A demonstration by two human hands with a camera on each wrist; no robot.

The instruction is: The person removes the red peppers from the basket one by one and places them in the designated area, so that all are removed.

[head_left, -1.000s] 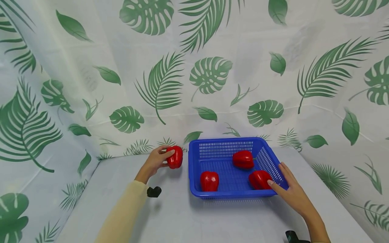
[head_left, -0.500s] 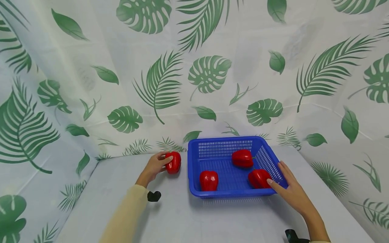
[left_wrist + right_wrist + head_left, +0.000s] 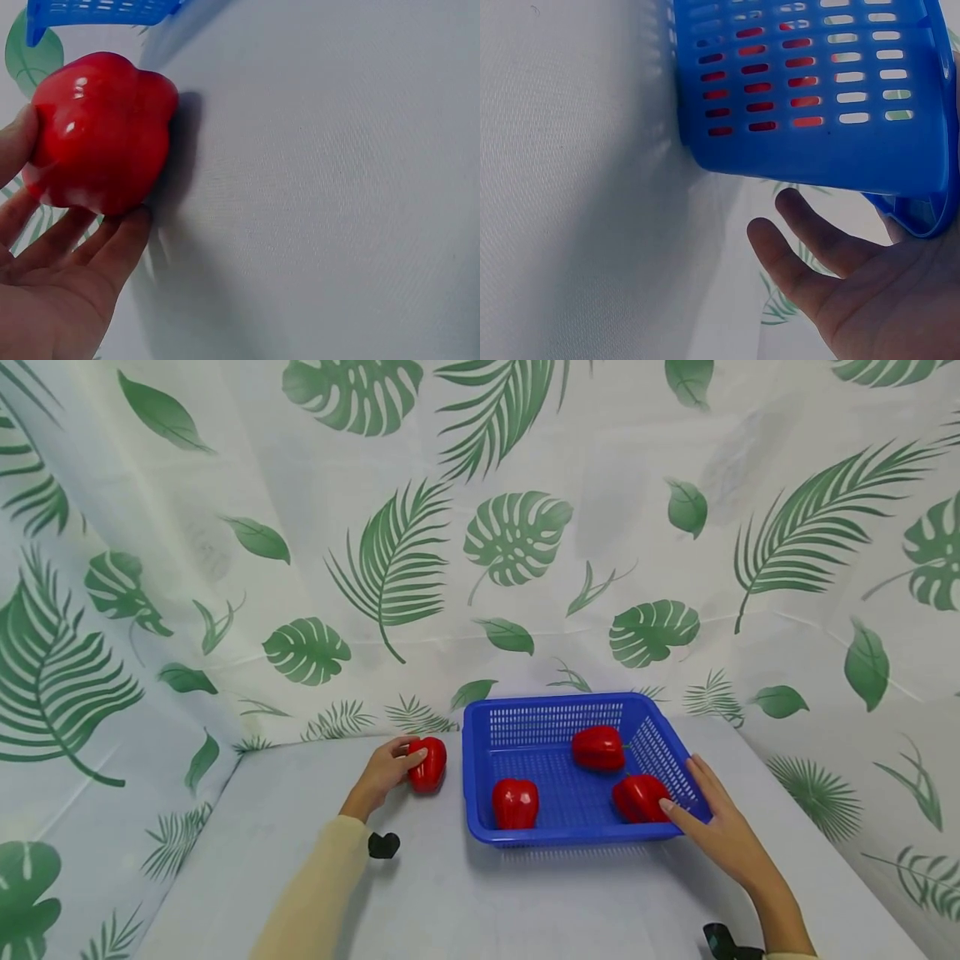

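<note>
At the left of the table, my left hand (image 3: 381, 777) holds a red bell pepper (image 3: 430, 767), thumb on one side and fingers on the other. The left wrist view shows this bell pepper (image 3: 101, 139) low over the white surface, with its shadow beside it. A blue plastic basket (image 3: 570, 837) stands to its right. Inside lie three more red bell peppers: one front left (image 3: 516, 804), one at the back (image 3: 597, 748) and one front right (image 3: 640, 798). My right hand (image 3: 723, 835) grips the basket's right rim near the front corner, thumb over the edge and fingers outside.
A white cloth covers the table (image 3: 555, 902). Behind it and along both sides hangs a white curtain (image 3: 570, 543) printed with green leaves. Black wrist-camera mounts (image 3: 384, 845) stick out near both wrists.
My left hand has lowered the bell pepper slightly toward the table, left of the basket. The right hand keeps its place on the basket rim.
</note>
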